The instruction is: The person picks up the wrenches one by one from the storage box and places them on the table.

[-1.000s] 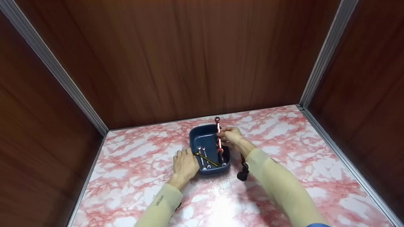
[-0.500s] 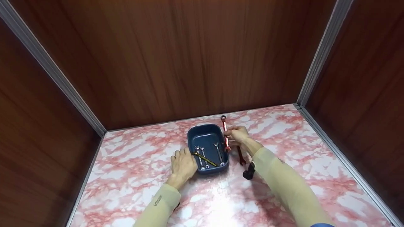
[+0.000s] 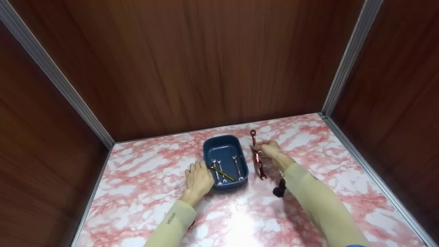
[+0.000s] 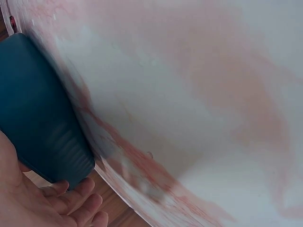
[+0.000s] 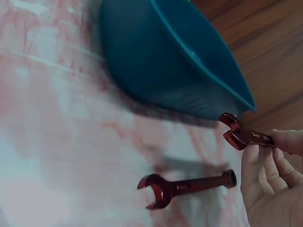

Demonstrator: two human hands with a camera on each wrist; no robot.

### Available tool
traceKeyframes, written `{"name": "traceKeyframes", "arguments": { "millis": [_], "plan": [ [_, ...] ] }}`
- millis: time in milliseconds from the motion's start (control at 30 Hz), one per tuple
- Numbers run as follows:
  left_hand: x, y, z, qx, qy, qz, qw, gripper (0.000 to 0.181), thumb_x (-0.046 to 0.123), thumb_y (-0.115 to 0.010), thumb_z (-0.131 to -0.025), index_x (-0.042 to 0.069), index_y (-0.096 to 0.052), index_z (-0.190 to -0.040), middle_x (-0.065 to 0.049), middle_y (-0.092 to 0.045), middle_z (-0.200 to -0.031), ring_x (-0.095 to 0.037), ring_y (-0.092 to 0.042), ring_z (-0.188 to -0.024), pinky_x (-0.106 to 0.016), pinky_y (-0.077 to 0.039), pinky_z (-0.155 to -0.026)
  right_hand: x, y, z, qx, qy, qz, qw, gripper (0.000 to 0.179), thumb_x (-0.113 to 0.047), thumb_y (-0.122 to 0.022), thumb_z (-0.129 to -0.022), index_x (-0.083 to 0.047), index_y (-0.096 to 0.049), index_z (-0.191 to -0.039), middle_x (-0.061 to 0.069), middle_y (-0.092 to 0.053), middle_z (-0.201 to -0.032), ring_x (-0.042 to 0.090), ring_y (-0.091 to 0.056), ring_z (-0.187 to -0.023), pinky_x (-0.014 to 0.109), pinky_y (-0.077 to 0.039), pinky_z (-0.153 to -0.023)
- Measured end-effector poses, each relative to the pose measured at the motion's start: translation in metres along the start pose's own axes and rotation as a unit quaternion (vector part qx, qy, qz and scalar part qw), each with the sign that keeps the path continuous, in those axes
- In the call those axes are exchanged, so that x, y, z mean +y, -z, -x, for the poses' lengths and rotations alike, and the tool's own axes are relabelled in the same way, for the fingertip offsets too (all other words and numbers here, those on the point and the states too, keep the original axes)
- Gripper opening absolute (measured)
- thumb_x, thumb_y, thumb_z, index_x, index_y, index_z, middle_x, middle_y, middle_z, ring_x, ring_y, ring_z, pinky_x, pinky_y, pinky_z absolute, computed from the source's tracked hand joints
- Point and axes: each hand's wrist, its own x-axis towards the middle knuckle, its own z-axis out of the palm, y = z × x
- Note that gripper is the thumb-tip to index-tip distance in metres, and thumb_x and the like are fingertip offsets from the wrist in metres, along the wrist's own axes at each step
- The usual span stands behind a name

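Observation:
My right hand [image 3: 269, 149] pinches a red combination wrench [image 3: 254, 140] by its shank, just right of the blue bin. In the right wrist view its open end [image 5: 234, 132] points away from the fingers. Below it a second red wrench [image 5: 194, 186] lies on the table. My left hand [image 3: 199, 180] rests at the left wall of the blue bin [image 3: 228, 186]; its fingers are loosely bent by the bin's corner in the left wrist view. Inside the bin are a gold wrench [image 3: 223, 173], a silver wrench [image 3: 237, 166] on the right and two silver ones on the left.
The table [image 3: 144, 164] has a red and white marbled top. Brown wood-grain panels [image 3: 212, 68] with metal corner posts [image 3: 353, 51] enclose it at the back and both sides. A black wrist device [image 3: 279, 190] hangs under my right forearm.
My right hand has carried the red wrench from over the bin rightward, clear of its rim, to above the other red wrench. My left hand has stayed at the bin's left side.

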Motion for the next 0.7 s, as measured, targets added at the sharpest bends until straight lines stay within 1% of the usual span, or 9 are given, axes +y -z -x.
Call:
{"name": "traceKeyframes", "arguments": {
  "millis": [67, 133, 200, 333, 433, 567, 700],
  "plan": [
    [0.0, 0.0, 0.0, -0.002, 0.001, 0.002, 1.0, 0.033, 0.026, -0.058, -0.107, 0.0, -0.063, -0.127, -0.022, -0.071, -0.123, -0.043, -0.063, -0.115, -0.059, -0.051, -0.096, 0.002, 0.004, -0.001, 0.004, 0.001, 0.004, 1.0, 0.035, -0.005, -0.077, -0.1, 0.008, -0.07, -0.132, -0.008, -0.074, -0.081, 0.005, -0.072, -0.073, 0.022, -0.06, -0.07],
    [0.0, 0.0, 0.0, -0.005, 0.004, 0.005, 1.0, 0.034, 0.026, -0.058, -0.108, 0.0, -0.063, -0.129, -0.022, -0.071, -0.125, -0.043, -0.062, -0.115, -0.059, -0.051, -0.097, 0.004, 0.008, 0.0, 0.006, 0.0, 0.006, 1.0, 0.035, -0.003, -0.076, -0.1, 0.009, -0.07, -0.133, -0.008, -0.075, -0.082, 0.006, -0.074, -0.075, 0.021, -0.06, -0.071],
    [-0.001, 0.0, -0.001, -0.008, 0.005, 0.007, 0.9999, 0.034, 0.026, -0.058, -0.108, 0.0, -0.063, -0.13, -0.023, -0.071, -0.126, -0.043, -0.062, -0.116, -0.059, -0.051, -0.099, 0.004, 0.012, 0.0, 0.005, -0.006, 0.009, 0.9999, 0.037, -0.004, -0.076, -0.1, 0.008, -0.07, -0.135, -0.007, -0.077, -0.084, 0.007, -0.075, -0.077, 0.022, -0.061, -0.072],
    [-0.001, -0.001, -0.001, -0.018, 0.012, 0.009, 0.9997, 0.036, 0.027, -0.056, -0.109, 0.001, -0.062, -0.133, -0.022, -0.07, -0.129, -0.042, -0.06, -0.119, -0.059, -0.05, -0.103, 0.007, 0.018, 0.002, 0.0, -0.018, 0.015, 0.9997, 0.037, -0.006, -0.077, -0.101, 0.006, -0.07, -0.135, -0.006, -0.081, -0.088, 0.008, -0.076, -0.077, 0.024, -0.061, -0.071],
    [-0.001, 0.0, -0.001, -0.02, 0.012, 0.009, 0.9997, 0.038, 0.028, -0.056, -0.109, 0.001, -0.061, -0.135, -0.022, -0.069, -0.131, -0.042, -0.06, -0.119, -0.059, -0.05, -0.104, 0.011, 0.023, 0.001, 0.006, -0.019, 0.022, 0.9995, 0.034, -0.006, -0.077, -0.1, 0.006, -0.072, -0.132, -0.004, -0.082, -0.088, 0.008, -0.075, -0.074, 0.024, -0.061, -0.069],
    [0.0, 0.0, -0.001, -0.017, 0.008, 0.008, 0.9998, 0.039, 0.028, -0.057, -0.109, 0.0, -0.062, -0.135, -0.023, -0.069, -0.131, -0.042, -0.06, -0.119, -0.059, -0.05, -0.102, 0.017, 0.031, -0.001, 0.028, -0.004, 0.057, 0.998, 0.033, -0.005, -0.079, -0.098, 0.009, -0.075, -0.127, -0.008, -0.076, -0.081, 0.004, -0.069, -0.073, 0.02, -0.058, -0.069],
    [0.0, 0.001, -0.001, -0.014, 0.009, 0.007, 0.9998, 0.038, 0.028, -0.057, -0.11, 0.0, -0.062, -0.135, -0.023, -0.07, -0.13, -0.042, -0.061, -0.118, -0.058, -0.05, -0.101, 0.021, 0.038, -0.001, 0.044, 0.006, 0.104, 0.9936, 0.034, -0.007, -0.081, -0.096, 0.01, -0.076, -0.125, -0.01, -0.072, -0.083, 0.004, -0.064, -0.076, 0.017, -0.054, -0.072]
  ]
}}
